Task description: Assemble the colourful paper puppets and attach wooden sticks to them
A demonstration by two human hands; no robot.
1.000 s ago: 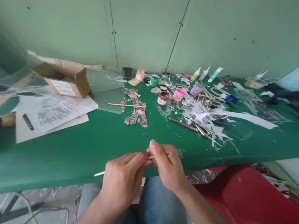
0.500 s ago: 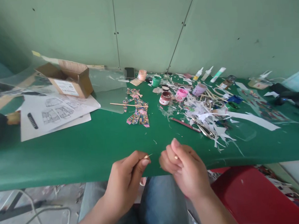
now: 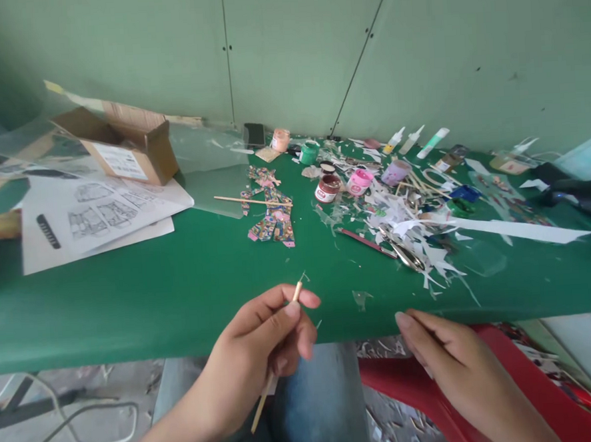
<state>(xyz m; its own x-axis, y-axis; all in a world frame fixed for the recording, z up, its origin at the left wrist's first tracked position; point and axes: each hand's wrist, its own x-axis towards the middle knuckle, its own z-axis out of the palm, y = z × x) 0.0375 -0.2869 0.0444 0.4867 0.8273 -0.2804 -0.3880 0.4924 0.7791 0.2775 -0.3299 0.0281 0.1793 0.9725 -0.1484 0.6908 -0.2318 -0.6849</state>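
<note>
My left hand (image 3: 263, 340) is closed around a thin wooden stick (image 3: 258, 410), held aslant in front of the table edge. The stick's upper tip pokes out above thumb and forefinger, and its lower end hangs over my lap. Off to the right, my right hand (image 3: 451, 355) is at the front edge of the table with its fingers stretched forward and nothing visible in them; its far fingers are partly hidden. A small clear plastic scrap (image 3: 361, 300) lies on the green table between the hands. Beyond them are patterned paper cutouts (image 3: 278, 222) with another wooden stick (image 3: 251, 201) across them.
Paint jars (image 3: 327, 188), paper scraps (image 3: 400, 218), metal scissors (image 3: 402, 251) and glue tubes (image 3: 433, 143) crowd the right side of the green table (image 3: 180, 295). At left stand a cardboard box (image 3: 131, 151) and printed sheets (image 3: 95, 226). A red chair (image 3: 410, 387) sits below.
My right hand has let go of a stick and moved right. My left hand has turned, showing the stick's length. A clear plastic scrap now shows on the table.
</note>
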